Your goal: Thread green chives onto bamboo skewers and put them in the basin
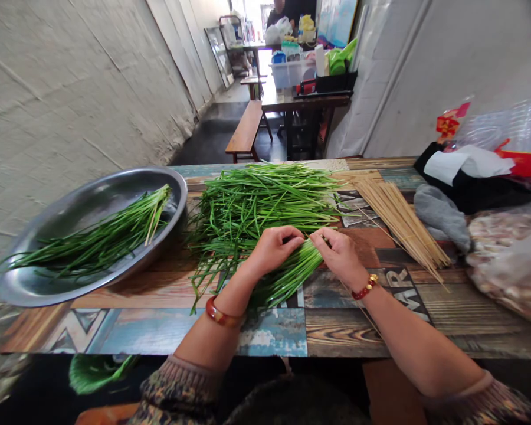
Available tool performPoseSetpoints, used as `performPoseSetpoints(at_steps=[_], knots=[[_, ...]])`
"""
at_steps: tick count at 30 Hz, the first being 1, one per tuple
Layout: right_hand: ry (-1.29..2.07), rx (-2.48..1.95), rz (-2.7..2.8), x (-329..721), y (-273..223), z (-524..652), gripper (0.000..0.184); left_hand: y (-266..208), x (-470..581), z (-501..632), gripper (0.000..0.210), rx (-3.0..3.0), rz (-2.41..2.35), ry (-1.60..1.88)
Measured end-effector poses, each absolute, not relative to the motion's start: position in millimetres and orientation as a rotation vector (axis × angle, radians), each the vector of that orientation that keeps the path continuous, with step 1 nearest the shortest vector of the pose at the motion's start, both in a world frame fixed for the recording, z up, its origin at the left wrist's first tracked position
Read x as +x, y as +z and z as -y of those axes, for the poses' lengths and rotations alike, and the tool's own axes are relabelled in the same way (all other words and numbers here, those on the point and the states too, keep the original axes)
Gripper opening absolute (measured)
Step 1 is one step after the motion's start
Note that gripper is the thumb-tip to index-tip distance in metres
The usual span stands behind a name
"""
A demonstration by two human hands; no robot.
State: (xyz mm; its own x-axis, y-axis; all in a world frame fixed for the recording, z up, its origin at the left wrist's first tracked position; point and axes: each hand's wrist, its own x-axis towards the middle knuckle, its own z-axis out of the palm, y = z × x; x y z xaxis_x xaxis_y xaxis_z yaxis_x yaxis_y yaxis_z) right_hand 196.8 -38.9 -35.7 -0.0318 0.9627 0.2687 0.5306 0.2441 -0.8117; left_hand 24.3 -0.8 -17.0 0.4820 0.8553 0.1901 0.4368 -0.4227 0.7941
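My left hand (277, 245) is closed in a pinch at the pale ends of a small bunch of garlic chives (287, 277) near the table's front. Close beside it, the fingers of my right hand (338, 254) pinch together at the same ends. A thin bamboo skewer (366, 313) runs out below my right wrist toward the front edge; its tip is hidden by the fingers. Behind both hands lies a large pile of loose garlic chives (265, 198), leaves to the left. Bamboo skewers (402, 221) lie fanned out on the right.
At left, a metal basin (179, 195) holds a chive bunch (115, 233) with skewers through its stems. Plastic bags (508, 248) and a grey cloth-like bundle (442, 215) crowd the table's right side. Farther back stand a bench (245, 127) and a loaded table; a person is beyond.
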Motion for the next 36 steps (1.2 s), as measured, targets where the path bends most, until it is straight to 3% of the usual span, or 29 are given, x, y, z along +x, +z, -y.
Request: performPoseSetpoints(at_steps=[6, 13, 26, 36], knots=[[0.693, -1.386, 1.769, 195, -33, 41, 0.027, -23, 14, -10, 0.017, 2.168, -1.235, 1.077], [0.897, -1.39, 1.549, 194, -43, 40, 0.031, -30, 14, -13, 0.017, 2.501, -1.265, 0.879], [0.661, -1.399, 1.633, 193, -47, 36, 0.027, -30, 27, -15, 0.018, 2.766, -1.361, 0.602], [0.636, -1.364, 1.608, 191, -48, 37, 0.025, -20, 14, -11, 0.009, 2.527, -1.488, 0.967]])
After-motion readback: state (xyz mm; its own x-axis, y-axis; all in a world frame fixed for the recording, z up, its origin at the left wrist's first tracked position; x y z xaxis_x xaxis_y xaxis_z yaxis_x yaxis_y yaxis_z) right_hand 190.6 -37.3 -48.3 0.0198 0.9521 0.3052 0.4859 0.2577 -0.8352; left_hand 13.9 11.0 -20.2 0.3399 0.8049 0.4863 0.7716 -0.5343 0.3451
